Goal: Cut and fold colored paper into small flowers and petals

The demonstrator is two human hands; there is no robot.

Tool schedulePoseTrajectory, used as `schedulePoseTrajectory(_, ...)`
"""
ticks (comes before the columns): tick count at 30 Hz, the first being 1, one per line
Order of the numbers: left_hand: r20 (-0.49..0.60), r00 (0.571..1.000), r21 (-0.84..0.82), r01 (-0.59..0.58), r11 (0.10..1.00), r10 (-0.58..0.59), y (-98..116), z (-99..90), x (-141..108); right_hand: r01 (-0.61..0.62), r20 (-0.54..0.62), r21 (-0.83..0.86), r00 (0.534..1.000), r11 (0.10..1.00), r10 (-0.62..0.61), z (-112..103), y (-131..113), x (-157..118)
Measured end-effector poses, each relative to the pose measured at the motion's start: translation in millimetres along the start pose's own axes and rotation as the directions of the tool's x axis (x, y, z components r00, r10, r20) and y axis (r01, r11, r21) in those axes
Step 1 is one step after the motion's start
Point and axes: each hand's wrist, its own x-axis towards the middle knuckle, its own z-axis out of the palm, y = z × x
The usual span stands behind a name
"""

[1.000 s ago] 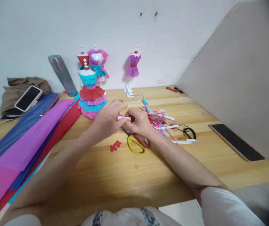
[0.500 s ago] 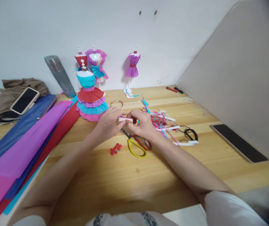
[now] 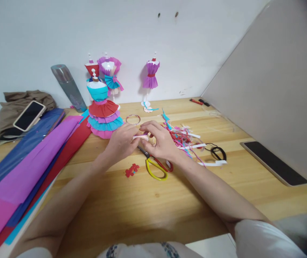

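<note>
A small folded piece of crepe paper (image 3: 140, 137), pale pink with a purple edge, is held between my two hands above the table. My left hand (image 3: 122, 141) pinches its left end, thumb and fingers closed. Around its right end curl the thumb and fingers of my right hand (image 3: 160, 139), which partly hide it. Scissors (image 3: 156, 169) with one yellow and one red handle lie just below my hands. Small red paper flowers (image 3: 132, 170) rest on the wood to the left of the handles.
Several dress forms in paper dresses, one with a tiered skirt (image 3: 105, 116), stand at the back. Paper scraps (image 3: 183, 139) and a black band (image 3: 218, 153) lie to the right. Coloured crepe sheets (image 3: 32, 163) cover the left side; a phone (image 3: 274, 163) lies far right.
My right hand has shifted slightly left and its fingers have loosened and moved along the paper. The paper has turned and moved a little left. My left hand keeps its pinch.
</note>
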Motion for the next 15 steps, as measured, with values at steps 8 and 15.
schedulePoseTrajectory(8,0.037,0.998,-0.038,0.052,0.998,-0.050,-0.2,5.5,-2.2,-0.042,0.015,-0.075,0.999,0.996,0.043,3.8,1.3,-1.9)
schedulePoseTrajectory(15,-0.061,0.941,-0.599,0.231,0.766,-0.332,-3.7,19.3,-0.5,-0.157,-0.163,0.017,0.974,0.987,0.158,3.5,-1.9,0.8)
